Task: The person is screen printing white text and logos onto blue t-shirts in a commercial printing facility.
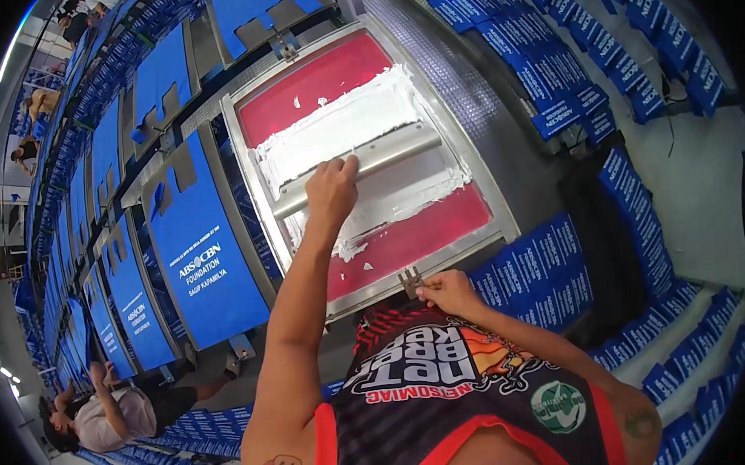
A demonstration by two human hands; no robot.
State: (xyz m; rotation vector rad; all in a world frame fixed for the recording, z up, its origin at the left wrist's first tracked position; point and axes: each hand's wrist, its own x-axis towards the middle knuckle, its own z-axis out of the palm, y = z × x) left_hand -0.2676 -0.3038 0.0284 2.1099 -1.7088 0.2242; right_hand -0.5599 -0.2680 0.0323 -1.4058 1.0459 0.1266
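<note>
A silkscreen frame (242, 125) with a pale metal rim lies before me, its mesh red at both ends. White ink (340, 124) covers the mesh's middle, thick and ridged along its edges. Across the ink lies a long metal-backed squeegee (397, 150), reaching from one side of the frame to the other. My left hand (333, 190) is closed over the squeegee, left of its middle. At the frame's near edge, my right hand (451, 294) pinches a small forked metal bracket (410, 282) between thumb and fingers.
Blue printed panels (198, 239) lie on boards in rows along the left. More blue printed pieces (533, 269) hang or lie in rows at the right. A person (115, 410) in a light shirt is at the lower left. A grey table surface (458, 99) borders the frame's right side.
</note>
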